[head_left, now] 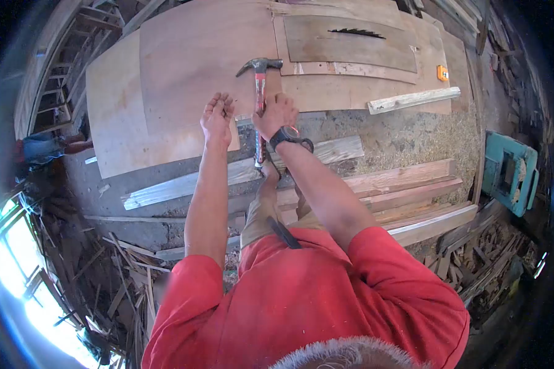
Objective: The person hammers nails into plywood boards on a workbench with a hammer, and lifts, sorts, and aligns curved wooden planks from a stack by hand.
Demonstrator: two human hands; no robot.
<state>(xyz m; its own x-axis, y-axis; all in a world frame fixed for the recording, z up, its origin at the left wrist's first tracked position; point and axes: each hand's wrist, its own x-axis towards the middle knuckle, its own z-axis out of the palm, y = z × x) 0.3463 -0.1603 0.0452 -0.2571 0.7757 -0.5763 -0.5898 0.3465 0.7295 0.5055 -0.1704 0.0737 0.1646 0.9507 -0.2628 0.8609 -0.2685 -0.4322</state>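
A claw hammer (260, 92) with a red-and-black handle is in my right hand (277, 117), fingers wrapped around the middle of the handle. Its steel head points away from me, over a large plywood sheet (203, 55). My left hand (217, 117) is to the left of the hammer, above the near part of the sheets. Its fingers are curled inward, and whatever they hold is too small to make out. Beneath the hammer's lower end lies a pale wooden board (215, 176) on the floor.
A toothed saw blade (357, 32) pokes up through a board at the back. A yellow tape measure (442, 73) and a short wood strip (414, 100) lie to the right. Several planks (406, 178) are near my feet. A teal plastic case (509, 173) stands far right.
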